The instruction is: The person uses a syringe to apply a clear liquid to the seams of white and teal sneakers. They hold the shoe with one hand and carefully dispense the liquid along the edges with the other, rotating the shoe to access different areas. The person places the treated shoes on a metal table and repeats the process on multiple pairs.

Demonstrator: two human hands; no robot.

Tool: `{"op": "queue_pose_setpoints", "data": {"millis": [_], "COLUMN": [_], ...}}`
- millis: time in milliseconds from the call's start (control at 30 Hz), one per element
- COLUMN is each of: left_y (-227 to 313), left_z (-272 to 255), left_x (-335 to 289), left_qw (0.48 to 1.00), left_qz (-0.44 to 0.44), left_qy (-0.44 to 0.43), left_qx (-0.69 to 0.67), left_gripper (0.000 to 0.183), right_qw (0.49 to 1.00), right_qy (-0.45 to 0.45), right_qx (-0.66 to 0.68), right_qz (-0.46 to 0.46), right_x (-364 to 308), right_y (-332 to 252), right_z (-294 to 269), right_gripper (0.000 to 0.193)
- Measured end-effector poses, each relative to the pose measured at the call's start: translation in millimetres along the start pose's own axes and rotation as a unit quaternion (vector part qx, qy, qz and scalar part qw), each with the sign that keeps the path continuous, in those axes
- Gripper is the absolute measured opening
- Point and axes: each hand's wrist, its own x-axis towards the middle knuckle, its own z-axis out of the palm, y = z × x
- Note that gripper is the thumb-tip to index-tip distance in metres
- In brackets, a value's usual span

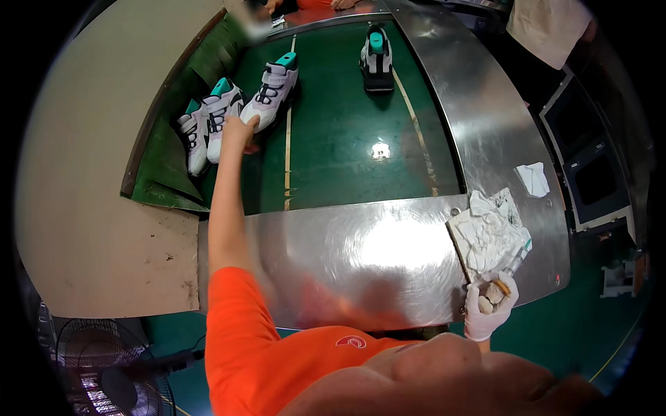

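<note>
My left arm reaches far forward, and my bare left hand (241, 133) closes on the toe of a white-and-lilac sneaker (272, 87) with dark trim and a teal insert in its collar. Two similar shoes lean beside it on the left: a middle sneaker (220, 114) and an outer sneaker (194, 139). Close to my body on the right, my right hand (490, 308) wears a white glove, its fingers curled in. Something small and tan shows at those fingers, too unclear to name. Crumpled white cloths (491, 232) lie just beyond this hand.
The shoes stand on a green belt (340, 166) framed by a metal table (333, 256). Another sneaker (377, 62) stands farther right. A green flap barrier (170, 149) borders the left. A white scrap (533, 179) lies right; a fan (104, 367) stands lower left. Another person's hand (343, 4) shows at the far end.
</note>
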Motion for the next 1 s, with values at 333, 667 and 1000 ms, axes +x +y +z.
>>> {"op": "queue_pose_setpoints", "data": {"millis": [333, 667, 1000], "left_y": [234, 270, 60], "left_z": [102, 176, 14], "left_x": [27, 6, -231], "left_qw": [0.923, 0.947, 0.590], "left_qz": [0.355, 0.295, 0.774], "left_qy": [0.052, 0.050, 0.207], "left_qx": [0.138, 0.115, 0.102], "left_gripper": [0.090, 0.064, 0.028], "right_qw": [0.993, 0.997, 0.994], "right_qy": [0.038, 0.048, -0.086], "right_qx": [0.103, 0.002, -0.065], "right_qz": [0.040, 0.063, 0.014], "right_x": [3, -7, 20], "right_y": [15, 16, -11], "right_z": [-1, -4, 0], "right_gripper": [0.057, 0.063, 0.061]}}
